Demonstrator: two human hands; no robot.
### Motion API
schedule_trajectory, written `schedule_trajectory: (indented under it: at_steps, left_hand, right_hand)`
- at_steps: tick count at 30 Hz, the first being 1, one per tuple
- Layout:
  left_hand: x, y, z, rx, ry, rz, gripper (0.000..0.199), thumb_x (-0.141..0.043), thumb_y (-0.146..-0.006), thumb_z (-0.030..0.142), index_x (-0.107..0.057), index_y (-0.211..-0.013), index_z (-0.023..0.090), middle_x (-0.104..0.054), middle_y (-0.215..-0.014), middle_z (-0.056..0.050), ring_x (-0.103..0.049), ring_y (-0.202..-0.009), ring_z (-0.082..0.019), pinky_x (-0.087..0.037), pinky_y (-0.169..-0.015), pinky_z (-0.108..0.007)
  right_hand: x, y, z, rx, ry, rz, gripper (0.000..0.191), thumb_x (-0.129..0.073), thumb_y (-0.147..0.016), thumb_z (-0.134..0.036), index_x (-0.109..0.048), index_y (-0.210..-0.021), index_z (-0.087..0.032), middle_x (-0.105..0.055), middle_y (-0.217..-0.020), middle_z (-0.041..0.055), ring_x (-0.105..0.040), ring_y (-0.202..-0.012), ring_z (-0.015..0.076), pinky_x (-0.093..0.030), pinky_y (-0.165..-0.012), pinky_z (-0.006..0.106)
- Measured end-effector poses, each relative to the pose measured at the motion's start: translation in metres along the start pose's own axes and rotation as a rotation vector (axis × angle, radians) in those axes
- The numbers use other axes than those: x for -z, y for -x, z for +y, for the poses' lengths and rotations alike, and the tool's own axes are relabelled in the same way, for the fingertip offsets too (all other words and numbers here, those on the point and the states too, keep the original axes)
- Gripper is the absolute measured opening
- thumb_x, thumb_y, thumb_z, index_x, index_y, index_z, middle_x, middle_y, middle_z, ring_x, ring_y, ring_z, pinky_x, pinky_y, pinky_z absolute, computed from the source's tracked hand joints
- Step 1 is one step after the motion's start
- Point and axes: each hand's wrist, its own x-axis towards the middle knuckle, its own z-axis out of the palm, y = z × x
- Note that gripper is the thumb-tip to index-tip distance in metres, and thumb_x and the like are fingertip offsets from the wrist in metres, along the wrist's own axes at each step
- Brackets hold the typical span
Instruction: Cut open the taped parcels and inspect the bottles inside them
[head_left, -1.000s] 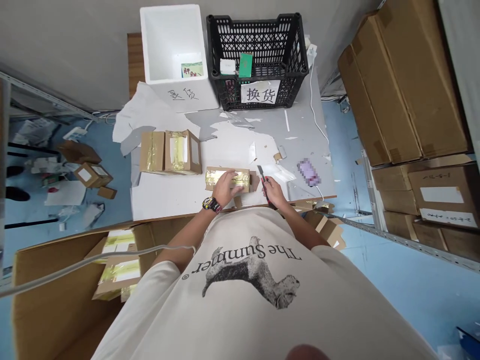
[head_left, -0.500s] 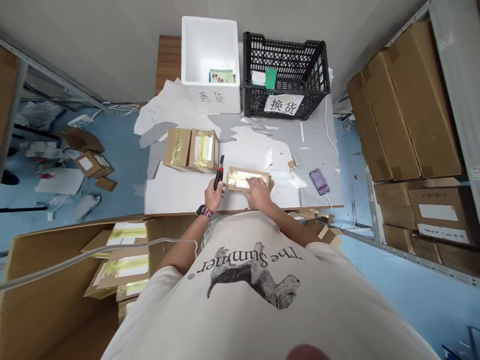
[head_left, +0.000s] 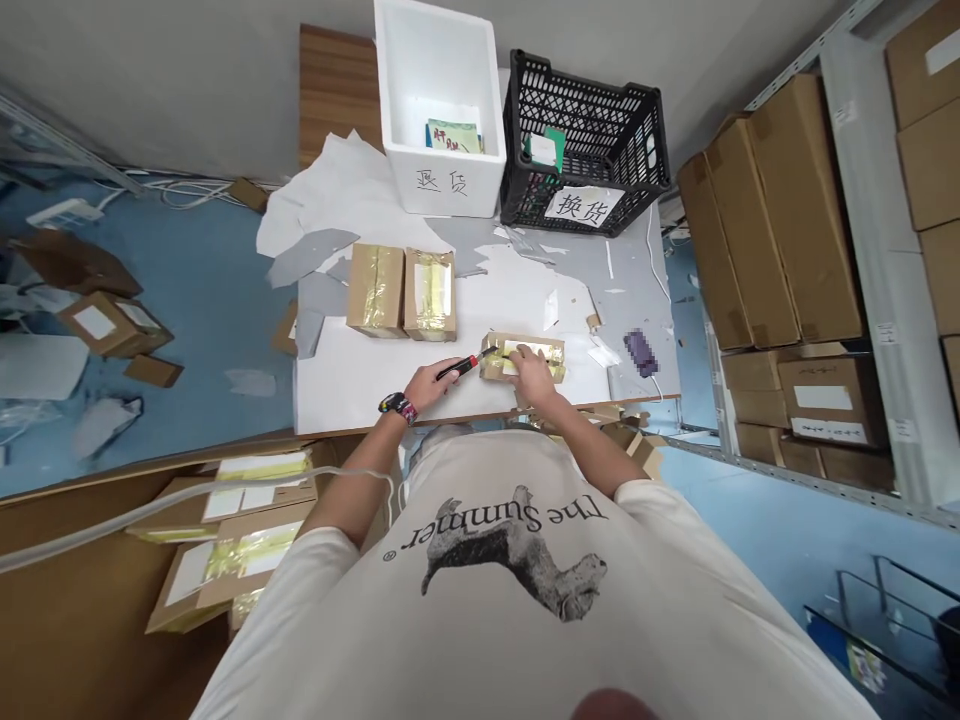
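So the left hand (head_left: 433, 386) is holding a red-and-black box cutter (head_left: 456, 369), fingers wrapped right around the handle, so that grip is clamped on the tool. The right hand (head_left: 534, 378) is resting over the small carton (head_left: 496, 367), fingers lying across the top. Can't tell if that grip is actually pinching it or just pressing down.

The carton is lying near the front edge of the tabletop (head_left: 360, 390), long side facing the person, and the blade is pointing in at its left end. Whether the edge is really biting, I can't make out. My read: this is the tape-cutting step, and the next move is calling for a shallow stroke along the tape, with the right fingers staying clear of the line.

Materials: plain brown cardboard, blocky and brick-shaped, with shiny yellowish tape (head_left: 554, 350) running over a white label. Two chunkier boxes, a left one (head_left: 375, 290) and a right one (head_left: 431, 297), are sitting side by side behind, looking just as glossy with tape. The tabletop's white covering is peeling ragged over grey. Farther back, a smooth white foam bin (head_left: 450, 197) is standing beside a black lattice crate (head_left: 525, 205).
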Motion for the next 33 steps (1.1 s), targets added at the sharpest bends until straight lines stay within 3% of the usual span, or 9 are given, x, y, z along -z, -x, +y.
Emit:
schedule_trajectory:
  at_steps: [3, 9, 13, 15, 20, 23, 26, 29, 33]
  left_hand:
    - [0.014, -0.013, -0.005, 0.015, -0.034, -0.097, 0.079, -0.064, -0.102, 0.071, -0.076, -0.159, 0.017, -0.083, -0.093, -0.006, -0.063, -0.067, -0.018, -0.058, -0.071, -0.033]
    - [0.031, -0.042, 0.002, 0.018, -0.071, -0.228, 0.069, -0.070, -0.096, 0.064, -0.084, -0.147, 0.019, -0.071, -0.072, -0.002, -0.057, -0.060, -0.019, -0.048, -0.063, -0.031]
    - [0.031, -0.039, 0.003, 0.086, -0.031, -0.424, 0.065, -0.075, -0.092, 0.062, -0.088, -0.137, 0.017, -0.068, -0.068, -0.002, -0.055, -0.057, -0.018, -0.045, -0.056, -0.030]
    - [0.029, -0.029, 0.000, 0.115, 0.025, -0.434, 0.068, -0.077, -0.091, 0.063, -0.086, -0.139, 0.016, -0.069, -0.070, -0.002, -0.055, -0.057, -0.017, -0.046, -0.055, -0.029]
    - [0.027, 0.009, -0.018, 0.165, 0.242, -0.179, 0.086, -0.072, -0.097, 0.075, -0.075, -0.156, 0.013, -0.075, -0.079, -0.004, -0.055, -0.057, -0.015, -0.047, -0.053, -0.028]
    - [0.025, 0.031, -0.027, 0.185, 0.296, 0.127, 0.096, -0.059, -0.103, 0.084, -0.069, -0.163, 0.010, -0.078, -0.085, -0.008, -0.062, -0.062, -0.019, -0.052, -0.056, -0.031]
    - [0.014, 0.047, -0.026, 0.155, 0.252, 0.350, 0.096, -0.055, -0.104, 0.086, -0.069, -0.163, 0.010, -0.083, -0.100, -0.012, -0.072, -0.079, -0.024, -0.061, -0.070, -0.036]
    - [0.001, 0.057, -0.016, 0.030, 0.085, 0.399, 0.081, -0.058, -0.108, 0.078, -0.074, -0.159, 0.017, -0.083, -0.124, -0.015, -0.076, -0.107, -0.029, -0.064, -0.097, -0.043]
    - [-0.010, 0.066, -0.005, -0.110, -0.167, 0.390, 0.065, -0.057, -0.114, 0.065, -0.074, -0.160, 0.022, -0.080, -0.137, -0.015, -0.074, -0.122, -0.031, -0.059, -0.114, -0.048]
  right_hand:
    - [0.006, 0.005, -0.002, -0.004, -0.044, -0.031, 0.027, -0.071, -0.110, -0.021, -0.075, -0.137, -0.020, -0.060, -0.175, 0.0211, -0.063, -0.156, 0.0360, -0.030, -0.143, 0.064]
    - [0.016, 0.007, -0.006, -0.055, -0.089, -0.102, 0.020, -0.066, -0.110, -0.023, -0.078, -0.125, -0.021, -0.060, -0.178, 0.0174, -0.067, -0.153, 0.0383, -0.027, -0.143, 0.070]
    - [0.021, 0.006, -0.004, -0.075, -0.143, -0.111, 0.021, -0.066, -0.109, -0.026, -0.077, -0.126, -0.022, -0.057, -0.181, 0.0159, -0.069, -0.151, 0.0387, -0.031, -0.141, 0.071]
    - [0.022, 0.007, -0.002, -0.070, -0.176, -0.098, 0.020, -0.067, -0.108, -0.028, -0.076, -0.125, -0.023, -0.059, -0.179, 0.0151, -0.068, -0.151, 0.0387, -0.031, -0.141, 0.071]
    - [0.020, 0.011, 0.004, -0.066, -0.206, 0.034, 0.038, -0.045, -0.121, -0.037, -0.079, -0.130, -0.024, -0.076, -0.159, 0.0140, -0.064, -0.156, 0.0342, -0.035, -0.141, 0.062]
    - [0.012, 0.005, 0.007, -0.122, -0.080, 0.162, 0.049, -0.043, -0.122, -0.039, -0.070, -0.159, -0.020, -0.059, -0.178, 0.0178, -0.051, -0.167, 0.0346, -0.038, -0.139, 0.055]
    - [0.002, -0.007, 0.012, -0.140, 0.053, 0.152, 0.065, -0.051, -0.120, -0.043, -0.049, -0.181, -0.024, -0.039, -0.192, 0.0169, -0.036, -0.175, 0.0412, -0.029, -0.141, 0.068]
    - [-0.007, -0.017, 0.020, -0.032, 0.089, 0.087, 0.065, -0.050, -0.120, -0.043, -0.046, -0.184, -0.028, -0.040, -0.191, 0.0168, -0.035, -0.174, 0.0428, -0.022, -0.140, 0.078]
    - [-0.013, -0.022, 0.033, 0.187, 0.092, 0.059, 0.063, -0.051, -0.118, -0.035, -0.051, -0.181, -0.026, -0.051, -0.184, 0.0174, -0.040, -0.172, 0.0400, -0.018, -0.143, 0.077]
